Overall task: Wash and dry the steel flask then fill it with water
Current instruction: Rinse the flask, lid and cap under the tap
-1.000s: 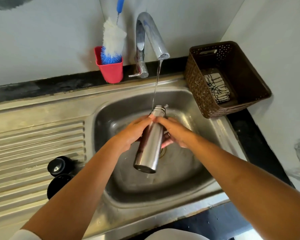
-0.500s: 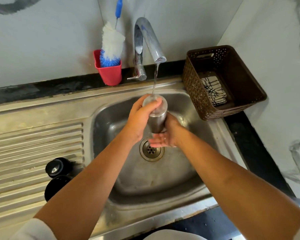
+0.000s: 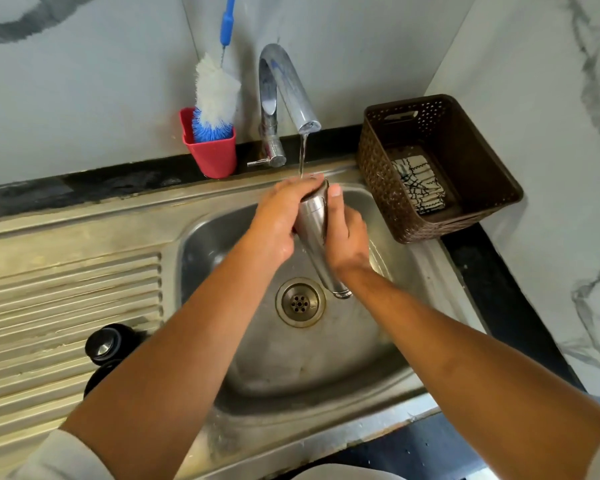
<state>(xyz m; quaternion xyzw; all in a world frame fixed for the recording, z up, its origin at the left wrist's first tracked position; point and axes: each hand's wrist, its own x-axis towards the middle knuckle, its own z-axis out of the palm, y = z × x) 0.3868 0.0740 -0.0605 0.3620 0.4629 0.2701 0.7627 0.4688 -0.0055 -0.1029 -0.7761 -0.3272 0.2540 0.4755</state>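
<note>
The steel flask (image 3: 313,223) is held over the sink basin (image 3: 388,341), tilted with its base up under the tap and its open threaded mouth pointing down toward the drain. My left hand (image 3: 279,220) wraps round its upper left side, fingers over the base. My right hand (image 3: 345,233) grips its right side, thumb up along the body. A thin stream of water falls from the tap (image 3: 291,95) onto the fingers and the flask's base.
A red cup (image 3: 212,155) with a blue-and-white bottle brush (image 3: 217,95) stands left of the tap. A brown basket (image 3: 440,164) with a patterned cloth sits to the right. Two black lids (image 3: 106,342) lie on the ribbed drainboard. The drain (image 3: 300,302) lies below the flask.
The flask was turned over: its mouth was up under the stream a second ago, now the base is up. Both hands moved higher toward the tap and my right hand closed round the flask.
</note>
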